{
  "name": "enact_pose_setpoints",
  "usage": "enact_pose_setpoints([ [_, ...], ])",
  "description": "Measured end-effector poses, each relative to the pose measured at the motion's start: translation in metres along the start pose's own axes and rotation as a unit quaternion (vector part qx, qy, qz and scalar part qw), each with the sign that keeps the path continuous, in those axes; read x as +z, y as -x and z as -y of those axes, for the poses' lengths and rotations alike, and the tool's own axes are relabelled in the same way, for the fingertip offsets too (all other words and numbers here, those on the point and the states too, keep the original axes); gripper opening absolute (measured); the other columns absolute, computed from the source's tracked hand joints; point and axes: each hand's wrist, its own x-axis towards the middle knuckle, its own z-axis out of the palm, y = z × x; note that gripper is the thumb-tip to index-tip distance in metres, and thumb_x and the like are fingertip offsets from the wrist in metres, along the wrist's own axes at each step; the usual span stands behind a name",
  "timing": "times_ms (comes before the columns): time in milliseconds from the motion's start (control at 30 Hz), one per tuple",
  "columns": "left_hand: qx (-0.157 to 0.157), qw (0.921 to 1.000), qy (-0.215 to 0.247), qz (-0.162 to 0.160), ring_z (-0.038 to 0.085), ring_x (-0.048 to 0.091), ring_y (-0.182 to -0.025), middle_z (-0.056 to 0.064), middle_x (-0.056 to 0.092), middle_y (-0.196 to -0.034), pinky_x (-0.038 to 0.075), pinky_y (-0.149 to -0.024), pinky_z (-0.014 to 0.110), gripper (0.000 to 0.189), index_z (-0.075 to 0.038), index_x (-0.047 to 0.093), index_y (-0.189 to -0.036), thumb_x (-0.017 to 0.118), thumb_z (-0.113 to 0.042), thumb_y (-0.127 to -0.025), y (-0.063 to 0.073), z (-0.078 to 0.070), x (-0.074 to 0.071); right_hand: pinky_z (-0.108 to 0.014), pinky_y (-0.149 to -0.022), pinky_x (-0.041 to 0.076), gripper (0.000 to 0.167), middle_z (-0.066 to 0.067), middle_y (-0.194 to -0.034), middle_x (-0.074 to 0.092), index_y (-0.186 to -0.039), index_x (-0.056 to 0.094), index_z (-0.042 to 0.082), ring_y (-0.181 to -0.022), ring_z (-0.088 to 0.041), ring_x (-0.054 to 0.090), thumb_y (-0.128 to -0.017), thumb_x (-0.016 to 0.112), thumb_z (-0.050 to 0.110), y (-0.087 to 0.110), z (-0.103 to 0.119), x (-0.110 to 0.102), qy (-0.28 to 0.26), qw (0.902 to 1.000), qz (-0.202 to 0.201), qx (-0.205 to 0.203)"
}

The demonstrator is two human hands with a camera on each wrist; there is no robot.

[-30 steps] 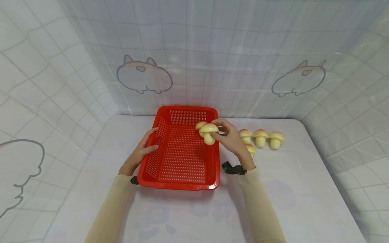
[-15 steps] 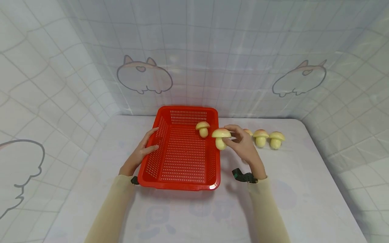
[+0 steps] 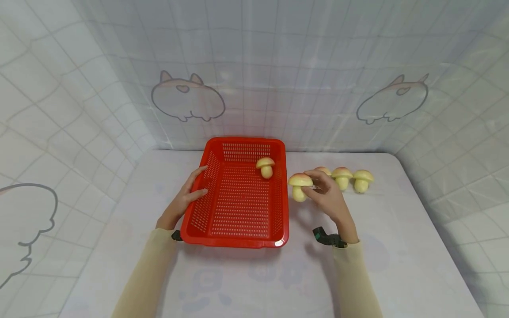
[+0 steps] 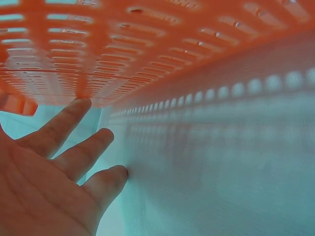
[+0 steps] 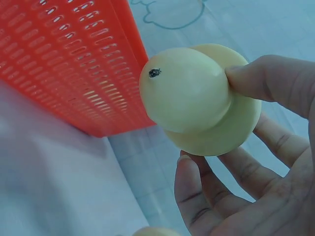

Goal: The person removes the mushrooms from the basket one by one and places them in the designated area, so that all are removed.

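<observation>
A red plastic basket (image 3: 234, 242) with slotted walls stands in the middle of the head view. My left hand (image 3: 184, 194) holds its left rim, with thumb and a finger over the edge; the left wrist view shows other fingers (image 4: 81, 155) spread along the outside wall. My right hand (image 3: 328, 194) pinches a yellow toy mushroom (image 3: 299, 186) by its cap and stem, just outside the basket's right side. In the right wrist view this mushroom (image 5: 184, 91) shows its stem end with a small dark mark. Another toy mushroom (image 3: 265, 167) lies inside the basket at the back right.
On the white table (image 3: 254, 291), beyond my right hand, lie a toy mushroom (image 3: 341, 177) and another toy mushroom (image 3: 362, 180); one more (image 3: 323, 170) is partly hidden by the hand. A patterned sheet wall (image 3: 294, 101) rises close behind the basket.
My right hand has moved right and toward me with the pinched mushroom, from over the basket to outside its right rim. The left hand and basket have stayed put.
</observation>
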Motion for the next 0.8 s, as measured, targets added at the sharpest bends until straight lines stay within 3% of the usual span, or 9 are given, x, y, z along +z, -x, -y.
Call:
enact_pose_setpoints([
  [333, 0.002, 1.0, 0.004, 0.003, 0.042, 0.057, -0.117, 0.025, 0.032, -0.152, 0.062, -0.083, 0.042, 0.071, -0.032, 0.016, -0.165, 0.052, -0.018, -0.105, 0.0, 0.001, 0.0, -0.023, -0.093, 0.053, 0.042, -0.009, -0.136, 0.058, -0.134, 0.063, 0.002, -0.118, -0.015, 0.064, -0.094, 0.072, 0.002, 0.01, -0.007, -0.016, -0.022, 0.9993, -0.021, -0.021],
  [567, 0.003, 0.9999, 0.008, 0.007, 0.043, 0.056, -0.116, 0.026, 0.032, -0.152, 0.062, -0.083, 0.043, 0.071, -0.032, 0.016, -0.165, 0.052, -0.017, -0.105, -0.001, 0.0, 0.001, -0.018, -0.092, 0.052, 0.044, 0.009, -0.125, 0.064, -0.137, 0.06, 0.001, -0.118, -0.006, 0.062, -0.095, 0.072, 0.007, 0.021, -0.013, -0.036, -0.009, 0.9985, -0.054, 0.006],
  [800, 0.003, 0.9999, 0.011, 0.004, 0.041, 0.057, -0.115, 0.025, 0.032, -0.151, 0.062, -0.083, 0.042, 0.071, -0.033, 0.016, -0.165, 0.052, -0.018, -0.105, 0.001, 0.002, 0.0, -0.019, -0.09, 0.053, 0.044, -0.002, -0.131, 0.064, -0.136, 0.06, -0.005, -0.117, -0.012, 0.063, -0.093, 0.072, -0.002, 0.026, -0.012, -0.058, -0.059, 0.994, -0.09, -0.02],
])
